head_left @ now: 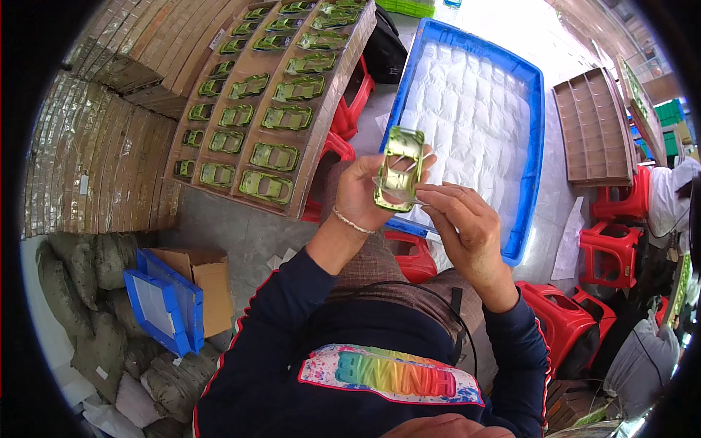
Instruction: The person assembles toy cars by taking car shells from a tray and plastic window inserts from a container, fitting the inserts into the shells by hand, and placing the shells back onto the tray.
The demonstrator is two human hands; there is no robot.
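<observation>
My left hand [358,191] holds a shiny green toy car body shell [404,140] upright in front of me, with its window openings showing. Close against the shell's lower end, my right hand [467,228] has thumb and forefinger pinched on a thin clear plastic piece [398,191]. Its outline is hard to make out, and it overlaps the shell. Beyond my hands lies a blue-rimmed tray [539,146] lined with white padded sheeting [467,124].
At the left, a compartmented cardboard tray [315,157] bears rows of similar green shells [287,117], beside stacked cardboard trays [95,153]. Red stools [612,252] stand around. An unfilled divided tray [595,131] sits at the right. Blue frames [157,310] and grey sacks [98,343] are lower left.
</observation>
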